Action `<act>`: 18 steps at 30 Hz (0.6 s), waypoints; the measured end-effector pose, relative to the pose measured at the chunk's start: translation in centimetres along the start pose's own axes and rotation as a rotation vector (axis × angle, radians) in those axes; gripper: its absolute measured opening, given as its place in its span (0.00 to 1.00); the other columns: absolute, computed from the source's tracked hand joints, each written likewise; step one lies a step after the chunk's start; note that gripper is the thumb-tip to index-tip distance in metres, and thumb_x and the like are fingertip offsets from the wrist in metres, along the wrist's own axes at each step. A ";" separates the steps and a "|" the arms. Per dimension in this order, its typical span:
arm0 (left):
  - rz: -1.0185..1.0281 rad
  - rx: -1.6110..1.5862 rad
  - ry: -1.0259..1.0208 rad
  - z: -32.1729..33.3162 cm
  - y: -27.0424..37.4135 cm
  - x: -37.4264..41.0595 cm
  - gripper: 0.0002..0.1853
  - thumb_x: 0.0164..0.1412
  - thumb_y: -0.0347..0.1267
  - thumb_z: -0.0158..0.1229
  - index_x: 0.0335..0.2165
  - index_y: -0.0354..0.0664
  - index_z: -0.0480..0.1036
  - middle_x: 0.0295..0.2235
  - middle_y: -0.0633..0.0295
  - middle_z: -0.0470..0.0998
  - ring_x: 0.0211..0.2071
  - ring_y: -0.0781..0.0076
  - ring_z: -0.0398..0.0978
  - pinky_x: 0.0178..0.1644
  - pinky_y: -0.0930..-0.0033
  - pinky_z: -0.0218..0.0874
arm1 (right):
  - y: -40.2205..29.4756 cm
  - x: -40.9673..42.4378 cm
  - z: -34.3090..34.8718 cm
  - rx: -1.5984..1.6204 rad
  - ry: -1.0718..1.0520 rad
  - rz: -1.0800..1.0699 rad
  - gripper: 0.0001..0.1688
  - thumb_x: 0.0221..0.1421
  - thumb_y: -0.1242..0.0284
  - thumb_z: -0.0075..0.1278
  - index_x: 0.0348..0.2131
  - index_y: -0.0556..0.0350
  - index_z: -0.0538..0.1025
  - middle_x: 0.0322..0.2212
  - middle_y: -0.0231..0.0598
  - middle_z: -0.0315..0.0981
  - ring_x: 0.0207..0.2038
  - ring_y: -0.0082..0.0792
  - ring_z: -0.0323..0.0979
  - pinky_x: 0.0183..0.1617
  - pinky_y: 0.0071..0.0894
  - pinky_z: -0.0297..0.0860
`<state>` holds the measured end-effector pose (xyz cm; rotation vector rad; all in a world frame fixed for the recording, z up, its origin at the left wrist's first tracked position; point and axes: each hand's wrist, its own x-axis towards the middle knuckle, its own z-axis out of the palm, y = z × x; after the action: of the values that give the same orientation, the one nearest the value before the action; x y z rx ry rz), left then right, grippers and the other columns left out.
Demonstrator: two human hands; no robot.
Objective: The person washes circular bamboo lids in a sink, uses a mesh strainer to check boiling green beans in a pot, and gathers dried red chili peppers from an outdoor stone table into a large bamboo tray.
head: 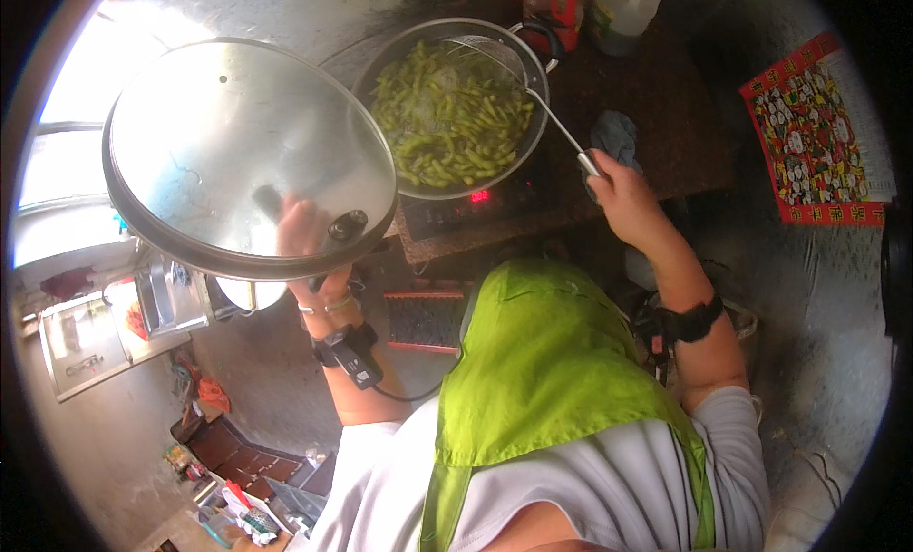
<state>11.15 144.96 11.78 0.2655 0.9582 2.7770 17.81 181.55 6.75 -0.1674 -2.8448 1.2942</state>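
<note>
My left hand (305, 231) is behind the large glass pot lid (235, 145), seen through the glass, and holds it up on the left, tilted; the lid's rim and knob are in plain view. My right hand (620, 188) grips the handle of a wire skimmer (560, 120). The skimmer's mesh basket rests in a wok (546, 128), partly among green soybean pods (456, 117) in bubbling liquid. The wok stands on an induction cooker (456, 213) with a lit red display.
Right of the wok lie a grey-blue cloth (615, 135) and, behind it, a plastic jug (624, 13) and a red package (553, 13). The table's front edge (471, 245) runs before me. A red printed poster (806, 135) hangs on the right wall.
</note>
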 end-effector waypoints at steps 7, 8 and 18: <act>0.047 -0.023 -0.071 -0.6 -0.2 -0.6 0.16 0.54 0.29 0.46 0.41 0.32 0.64 0.33 0.55 0.72 0.31 0.70 0.71 0.34 0.73 0.66 | -1.1 -0.4 -0.8 0.894 -0.260 0.604 0.15 0.56 0.71 0.35 0.44 0.53 0.64 0.16 0.25 0.57 0.13 0.12 0.52 0.13 0.12 0.52; 0.067 -0.004 -0.070 -0.5 -0.3 -0.7 0.16 0.54 0.29 0.46 0.42 0.32 0.64 0.33 0.55 0.72 0.31 0.70 0.71 0.34 0.73 0.66 | -1.0 -0.8 -0.8 0.885 -0.246 0.574 0.15 0.56 0.71 0.35 0.43 0.54 0.64 0.16 0.25 0.57 0.13 0.13 0.52 0.13 0.13 0.52; 0.031 0.253 0.050 0.3 0.3 0.1 0.08 0.54 0.28 0.45 0.33 0.34 0.66 0.24 0.63 0.69 0.25 0.76 0.68 0.28 0.78 0.62 | -1.8 -2.8 -2.3 0.937 -0.147 0.514 0.16 0.57 0.71 0.36 0.44 0.56 0.65 0.17 0.27 0.59 0.13 0.14 0.54 0.14 0.14 0.53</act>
<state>11.12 144.90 12.19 0.2500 1.3306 2.6986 20.55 181.81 9.70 -0.8154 -2.0080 2.6378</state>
